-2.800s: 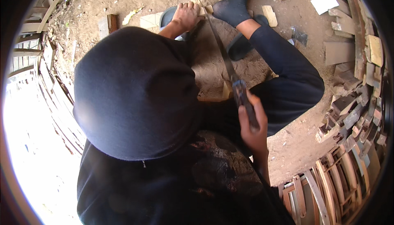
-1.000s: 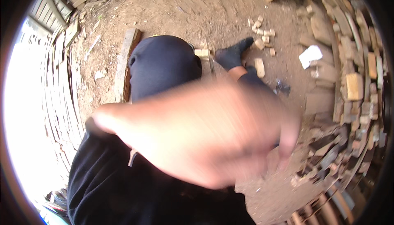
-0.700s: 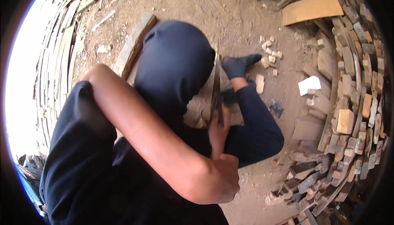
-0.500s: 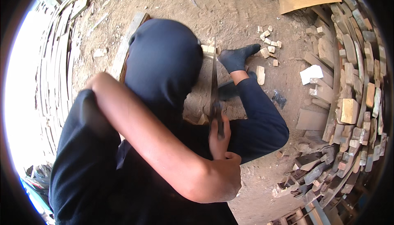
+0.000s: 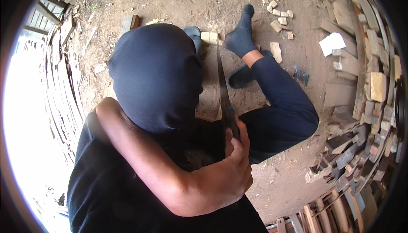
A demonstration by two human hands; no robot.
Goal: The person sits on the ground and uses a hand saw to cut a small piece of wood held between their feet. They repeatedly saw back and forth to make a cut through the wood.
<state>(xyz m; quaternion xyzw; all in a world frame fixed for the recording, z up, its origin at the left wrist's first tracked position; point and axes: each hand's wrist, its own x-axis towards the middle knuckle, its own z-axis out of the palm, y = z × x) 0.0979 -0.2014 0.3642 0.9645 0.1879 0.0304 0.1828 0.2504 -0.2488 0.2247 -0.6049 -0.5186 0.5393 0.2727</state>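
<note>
A saw (image 5: 221, 80) points away from me, its handle in my right hand (image 5: 238, 133), its tip beside small pale wood blocks (image 5: 209, 38). My left arm crosses my black shirt; my left hand (image 5: 225, 177) curls closed at my right wrist, hiding what its fingers hold. A big rounded dark cloth-covered form (image 5: 153, 75), unclear what, hides much left of the saw. Right of the blade are my socked right foot (image 5: 238, 37) and a dark slipper (image 5: 241, 78); another slipper (image 5: 193, 35) touches the blocks.
Several loose cubes (image 5: 280, 20) and a pale offcut (image 5: 275, 52) lie on the dirt floor (image 5: 178, 1). Stacked scrap wood (image 5: 378, 88) curves round the right, with a white flat piece (image 5: 331, 44). A short plank (image 5: 128, 22) lies beyond the dark form; slats line the left.
My left hand has left the wood by the blade and crossed my body to my right wrist. Since half a second ago, my right foot has tilted upward and the view has shifted.
</note>
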